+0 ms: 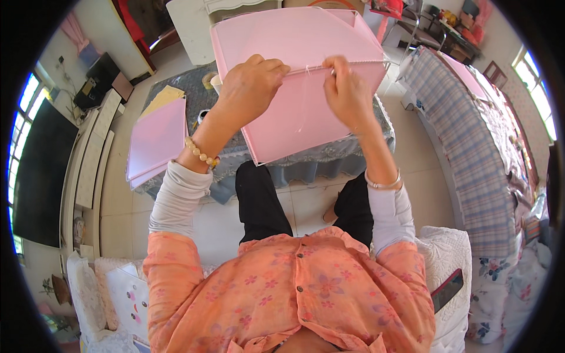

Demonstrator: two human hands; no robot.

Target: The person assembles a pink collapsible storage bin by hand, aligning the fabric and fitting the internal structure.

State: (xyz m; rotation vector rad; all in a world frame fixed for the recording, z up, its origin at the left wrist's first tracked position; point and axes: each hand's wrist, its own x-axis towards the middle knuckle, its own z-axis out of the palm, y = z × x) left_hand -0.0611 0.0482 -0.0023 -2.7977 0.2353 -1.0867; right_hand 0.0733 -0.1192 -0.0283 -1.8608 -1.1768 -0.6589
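Note:
A large pink box-like piece (294, 35) made of flat panels stands on the table before me, with a pale twisted cord (315, 67) running along the edge between its upper and front panels. My left hand (250, 88) is closed at the left part of this cord edge, knuckles up. Further right, my right hand (348, 97) pinches the cord between thumb and fingers; it is slightly blurred. A loose white thread (305, 103) hangs between the hands over the front panel. What lies inside the left fingers is hidden.
The table wears a grey-blue lace-edged cloth (329, 170). Flat pink panels (156, 138) and yellowish sheets (165, 99) lie at its left, near a small round container (203, 115). A plaid-covered sofa (465, 112) stands right; a phone (447, 289) lies beside me.

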